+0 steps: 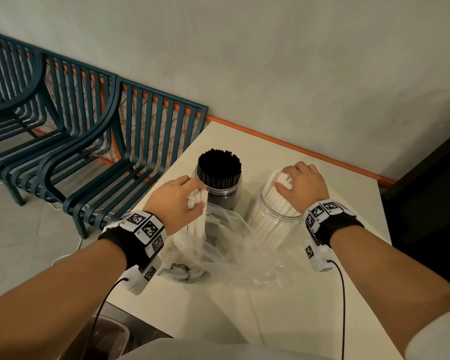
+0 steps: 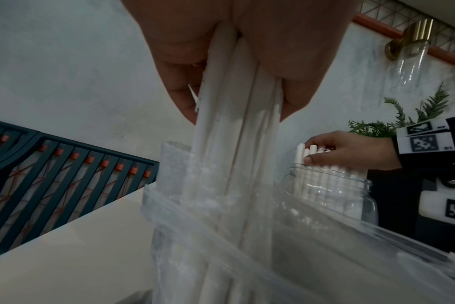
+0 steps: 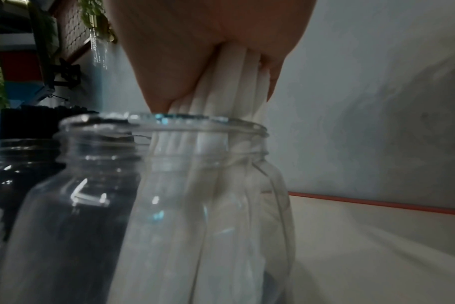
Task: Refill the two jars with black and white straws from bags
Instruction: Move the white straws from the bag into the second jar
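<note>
Seen from above: a pale cream square table [image 1: 322, 294] set against a grey wall, with dark teal slatted metal chairs [image 1: 94, 141] to the left.

Left hand [image 1: 177, 201] curled tightly round a small bundle of white paper straws [image 1: 196, 201], gripped near the upper ends, the lower ends reaching down inside a crumpled clear plastic bag [image 1: 234, 245] lying on the table near the front. From the left wrist view, same bundle [image 2: 231, 127] pinched between thumb and fingers [image 2: 185, 86], with the bag's mouth [image 2: 174, 164] standing open around the straws.

Right hand [image 1: 303, 187] closed over the tops of more white straws standing in a clear round plastic jar [image 1: 273, 224] on the right of the table, fingers wrapped round them just above the rim. Right wrist view: those straws [image 3: 229, 86] gathered toward one side of the jar's mouth [image 3: 247, 123].

Second clear jar [image 1: 222, 196], just left of the first, packed full with upright black straws [image 1: 219, 166], touched by neither hand.

Small dark band [image 1: 178, 268] lying on the table beside the bag.
</note>
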A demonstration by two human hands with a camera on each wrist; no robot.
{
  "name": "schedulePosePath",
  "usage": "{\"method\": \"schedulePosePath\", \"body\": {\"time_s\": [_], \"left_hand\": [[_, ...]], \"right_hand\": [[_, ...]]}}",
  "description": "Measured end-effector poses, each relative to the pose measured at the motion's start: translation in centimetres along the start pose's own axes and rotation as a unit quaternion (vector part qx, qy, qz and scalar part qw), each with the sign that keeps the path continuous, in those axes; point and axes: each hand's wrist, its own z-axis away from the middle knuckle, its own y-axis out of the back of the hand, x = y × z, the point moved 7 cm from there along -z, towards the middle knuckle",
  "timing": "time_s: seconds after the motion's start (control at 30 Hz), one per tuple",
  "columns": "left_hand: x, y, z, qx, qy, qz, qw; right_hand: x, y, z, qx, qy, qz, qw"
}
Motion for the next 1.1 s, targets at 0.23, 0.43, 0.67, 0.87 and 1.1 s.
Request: {"method": "schedulePosePath", "body": {"time_s": [0.23,0.43,0.67,0.87,1.1], "left_hand": [[0.0,0.0,0.0,-0.001,0.005,0.001,1.0],[0.1,0.1,-0.1,-0.002,0.006,0.0,1.0],[0.1,0.0,-0.2,-0.005,0.007,-0.002,1.0],[0.2,0.1,-0.1,-0.009,0.013,-0.002,1.0],[0.4,0.3,-0.1,-0.007,0.014,0.001,1.0]], "right_hand": [[-0.1,0.2,0.1,0.031,0.007,-0.021,0.999],[-0.6,0.3,-0.1,-0.009,0.043,0.004,0.999],[-1.5,-0.5,0.3,-0.037,0.113,0.009,0.993],[-1.1,0.3,0.4,0.039,0.08,-0.016,0.996],[-0.9,-1.2,-0.1,-0.091,0.071,0.074,0.991]]}}
